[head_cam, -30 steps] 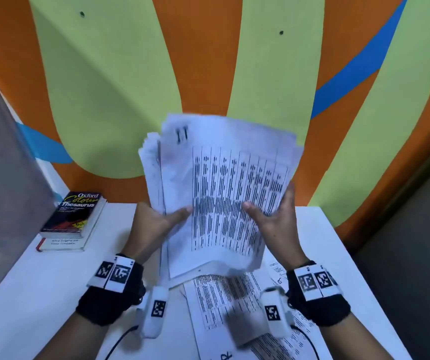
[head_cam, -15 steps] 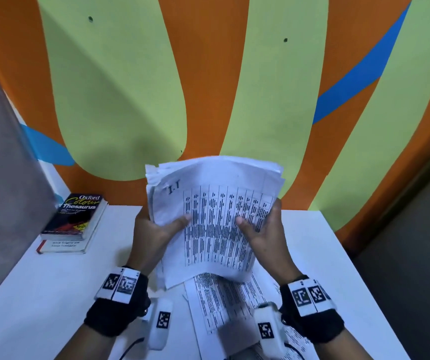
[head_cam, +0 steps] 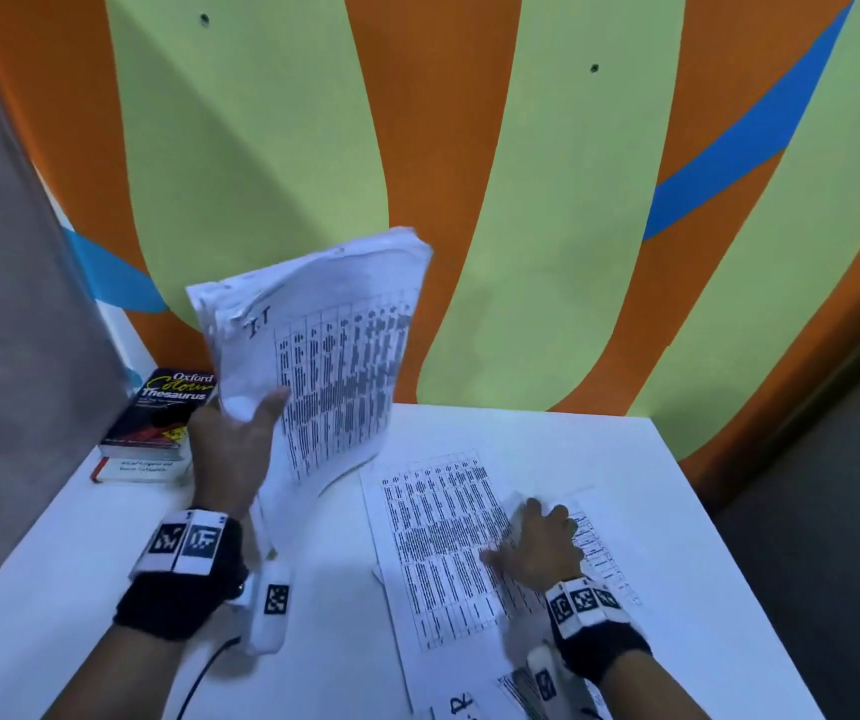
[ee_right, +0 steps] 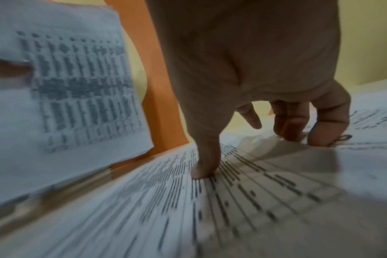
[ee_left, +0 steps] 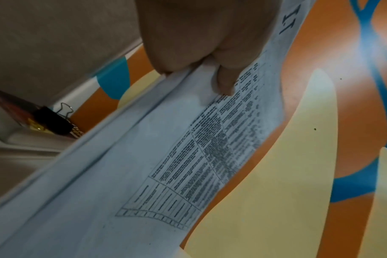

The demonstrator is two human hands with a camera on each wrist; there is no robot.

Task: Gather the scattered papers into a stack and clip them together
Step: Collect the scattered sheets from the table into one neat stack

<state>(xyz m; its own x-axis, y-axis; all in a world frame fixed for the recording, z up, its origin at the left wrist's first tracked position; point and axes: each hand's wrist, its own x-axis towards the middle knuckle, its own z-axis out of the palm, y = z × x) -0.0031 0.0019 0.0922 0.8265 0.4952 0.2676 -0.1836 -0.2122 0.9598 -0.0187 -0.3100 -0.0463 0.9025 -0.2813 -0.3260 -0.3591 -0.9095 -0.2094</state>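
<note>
My left hand [head_cam: 248,428] grips a thick stack of printed papers [head_cam: 324,366] by its left edge and holds it upright above the table's left side; its thumb [ee_left: 225,82] lies across the front sheet. Loose printed sheets [head_cam: 433,543] lie flat on the white table [head_cam: 521,433]. My right hand [head_cam: 519,532] is down on them: the thumb [ee_right: 203,167] presses the top sheet, the curled fingers [ee_right: 294,129] catch its far edge, and the paper bulges between them. A black binder clip [ee_left: 53,120] sits on the book at the left.
An Oxford thesaurus [head_cam: 158,423] lies on another book at the table's back left, next to a grey partition [head_cam: 17,304]. The painted wall [head_cam: 469,200] stands right behind the table. More sheets [head_cam: 461,706] lie at the near edge.
My right hand has let go of the stack and dropped onto the loose sheets on the table. The left hand alone now holds the stack, which has swung left and tilted.
</note>
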